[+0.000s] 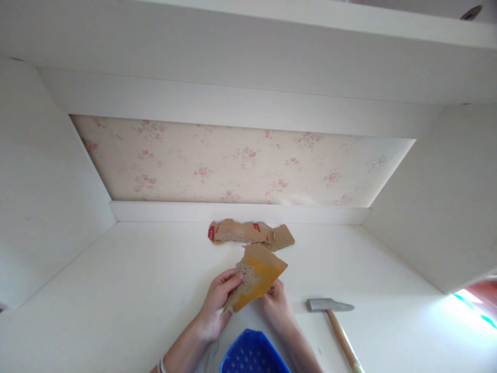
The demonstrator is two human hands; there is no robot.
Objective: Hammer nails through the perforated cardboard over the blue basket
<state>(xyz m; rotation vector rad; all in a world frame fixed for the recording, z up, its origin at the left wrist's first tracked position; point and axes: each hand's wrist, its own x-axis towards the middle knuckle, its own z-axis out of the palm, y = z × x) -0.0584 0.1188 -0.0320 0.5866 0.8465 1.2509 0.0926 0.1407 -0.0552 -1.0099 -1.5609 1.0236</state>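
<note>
A torn piece of brown cardboard [259, 274] with a yellow patch and many small dark holes or specks is held up, tilted, over the white surface. My left hand [217, 300] grips its ragged left edge, thumb on the front face. At its lower right edge is my right hand [276, 298], fingers closed and partly hidden behind the cardboard. Just beyond lie more torn cardboard strips [244, 231] with red print and rows of small holes. Below my hands, nearest me, sits a blue plastic basket [254, 352] with a perforated bottom.
To the right lies a hammer [330, 305] with a grey metal head and wooden handle. White side panels [46, 181] and a shelf [248, 46] overhead enclose the white surface [116, 290]. Floral wallpaper [240, 166] shows at the back.
</note>
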